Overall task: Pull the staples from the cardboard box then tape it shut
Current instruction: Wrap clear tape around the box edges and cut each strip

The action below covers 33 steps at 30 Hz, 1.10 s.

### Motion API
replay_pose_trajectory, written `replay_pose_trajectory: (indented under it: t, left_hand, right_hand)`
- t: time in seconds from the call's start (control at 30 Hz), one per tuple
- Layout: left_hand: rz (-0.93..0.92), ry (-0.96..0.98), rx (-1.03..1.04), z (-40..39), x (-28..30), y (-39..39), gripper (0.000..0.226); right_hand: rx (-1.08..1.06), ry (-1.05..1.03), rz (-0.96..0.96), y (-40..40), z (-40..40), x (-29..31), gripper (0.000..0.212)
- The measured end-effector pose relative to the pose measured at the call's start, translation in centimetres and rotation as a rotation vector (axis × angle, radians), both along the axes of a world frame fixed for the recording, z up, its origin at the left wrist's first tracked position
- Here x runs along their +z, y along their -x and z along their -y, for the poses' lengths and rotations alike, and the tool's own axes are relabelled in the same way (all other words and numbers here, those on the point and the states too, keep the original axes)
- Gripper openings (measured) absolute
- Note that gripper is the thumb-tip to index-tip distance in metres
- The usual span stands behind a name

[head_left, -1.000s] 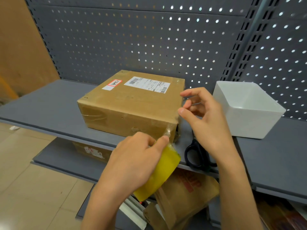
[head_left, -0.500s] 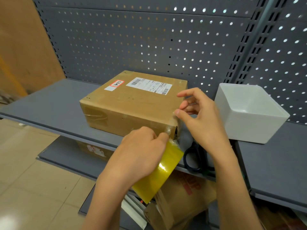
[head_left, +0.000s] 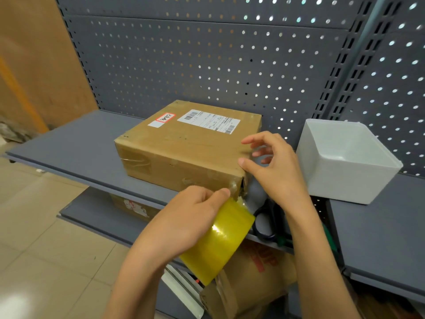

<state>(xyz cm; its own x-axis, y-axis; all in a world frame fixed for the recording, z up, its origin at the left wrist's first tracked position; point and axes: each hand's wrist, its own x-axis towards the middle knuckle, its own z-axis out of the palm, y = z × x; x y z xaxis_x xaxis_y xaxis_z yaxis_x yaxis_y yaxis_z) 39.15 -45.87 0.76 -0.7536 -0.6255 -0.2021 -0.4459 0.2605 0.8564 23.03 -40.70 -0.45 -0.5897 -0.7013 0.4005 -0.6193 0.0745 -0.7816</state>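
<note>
Change: the left hand (head_left: 184, 217) has carried the tape roll (head_left: 217, 240) a little up toward the box's near right corner, and the right hand's thumb has slid down closer to that corner; the box has not shifted.
Box: the cardboard box (head_left: 184, 148) sits flat on the upper shelf (head_left: 69, 143), near the shelf's front edge, white shipping label (head_left: 208, 122) on top. It looks closed. Whether any staples remain I can't tell from here.
Left hand: fingers curled round the yellowish roll, thumb tip pressed against the box's front face just beside the near right corner, apparently pinning the tape's free end there.
Right hand: the right hand (head_left: 273, 171) is at the box's right edge, fingers spread and slightly bent, gripping nothing; thumb and forefinger touch or nearly touch the cardboard.
Other things: a white tub (head_left: 349, 178) stands on the shelf right of the box, apart from it; black-handled scissors (head_left: 264, 223) lie at the front edge under the right wrist.
Handling: the box looks light and fairly stiff, though the corners are scuffed and soft, with old shiny tape on the front. Best held flat-palmed on the top or side panel, not squeezed at the torn corner. The tape is thin, glossy and clingy; keep it taut off the roll or it will likely wrinkle.
Stage: taping seems just begun at that corner.
</note>
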Motion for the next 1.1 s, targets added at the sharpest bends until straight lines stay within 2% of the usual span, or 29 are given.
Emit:
replay_pose_trajectory:
  t: [0.07,0.1,0.17,0.2,0.3,0.4,0.5,0.57,0.67,0.77,0.9,1.1]
  left_hand:
    - [-0.028,-0.069,-0.022,0.0,0.0,-0.4,0.038]
    - [-0.045,-0.106,-0.035,0.0,0.0,-0.6,0.044]
    - [-0.087,-0.171,-0.043,0.0,-0.1,-0.8,0.058]
    - [-0.095,-0.197,-0.038,-0.1,-0.1,-0.9,0.056]
    - [-0.119,-0.265,0.011,-0.4,0.1,-1.0,0.033]
    - [-0.169,-0.320,0.042,-0.6,0.0,-1.4,0.031]
    - [-0.222,-0.365,0.036,-1.0,-0.2,-1.6,0.044]
    - [-0.237,-0.367,0.025,-1.2,-0.2,-1.8,0.048]
    - [-0.273,-0.383,0.004,-1.2,0.0,-2.0,0.022]
    - [-0.256,-0.381,-0.068,-0.9,-0.7,-2.5,0.041]
    - [-0.303,-0.400,-0.005,-1.4,-1.4,-2.6,0.030]
    - [-0.313,-0.277,0.089,-2.8,-2.4,-2.4,0.049]
  right_hand:
    - [0.010,0.030,0.059,0.0,0.1,-0.3,0.021]
    - [0.006,0.046,0.065,-0.1,0.1,-0.4,0.016]
    - [-0.044,0.068,-0.006,-0.6,-0.1,-0.5,0.009]
    - [-0.065,0.076,-0.066,-0.9,-0.2,-0.5,0.007]
    - [-0.055,0.040,-0.219,-1.9,-0.7,-0.8,0.013]
    - [-0.124,-0.074,-0.291,-2.2,-0.7,-1.7,0.023]
    - [-0.164,0.045,-0.295,-2.4,-1.1,-1.6,0.021]
    - [-0.108,0.062,-0.303,-2.5,-1.3,-1.5,0.022]
    - [-0.010,-0.111,-0.248,-2.7,-1.5,-1.5,0.039]
    - [0.020,-0.182,-0.248,-2.5,-1.6,-1.5,0.044]
    - [0.011,-0.206,-0.250,-2.7,-1.6,-1.4,0.043]
    - [-0.016,-0.215,-0.229,-3.3,-1.6,-1.5,0.041]
